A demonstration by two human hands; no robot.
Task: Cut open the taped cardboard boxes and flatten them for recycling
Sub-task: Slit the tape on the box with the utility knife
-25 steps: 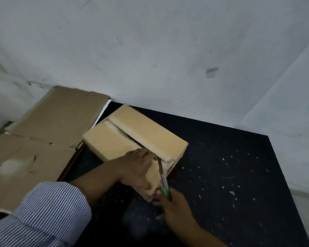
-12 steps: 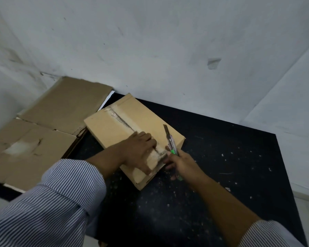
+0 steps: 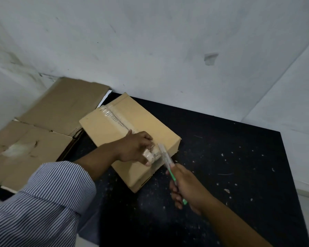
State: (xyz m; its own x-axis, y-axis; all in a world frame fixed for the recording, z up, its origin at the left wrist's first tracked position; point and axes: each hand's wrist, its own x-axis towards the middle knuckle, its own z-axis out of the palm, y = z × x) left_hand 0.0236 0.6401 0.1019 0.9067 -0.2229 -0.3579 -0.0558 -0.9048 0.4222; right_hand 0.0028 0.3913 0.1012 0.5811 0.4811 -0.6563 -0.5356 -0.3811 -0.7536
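Left sleeve [image 3: 48, 198] in fine blue-and-white stripes, cuff at mid-forearm; left hand [image 3: 136, 148], right hand [image 3: 187, 186] bare.

1. Free run over black tabletop [image 3: 230, 157] right of and in front of cardboard box [image 3: 132, 125]; small scraps only.
2. Blocked behind by wall [image 3: 150, 50].
3. Blocked left by flattened cardboard [image 3: 61, 104], just beside box.
4. Near end crowded: left hand [image 3: 136, 148], box cutter [image 3: 165, 157], right hand [image 3: 187, 188].

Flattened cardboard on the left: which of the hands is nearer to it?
Left. The left hand rests on the taped box, just right of the flattened cardboard. The right hand grips the green cutter farther right, beyond the box.
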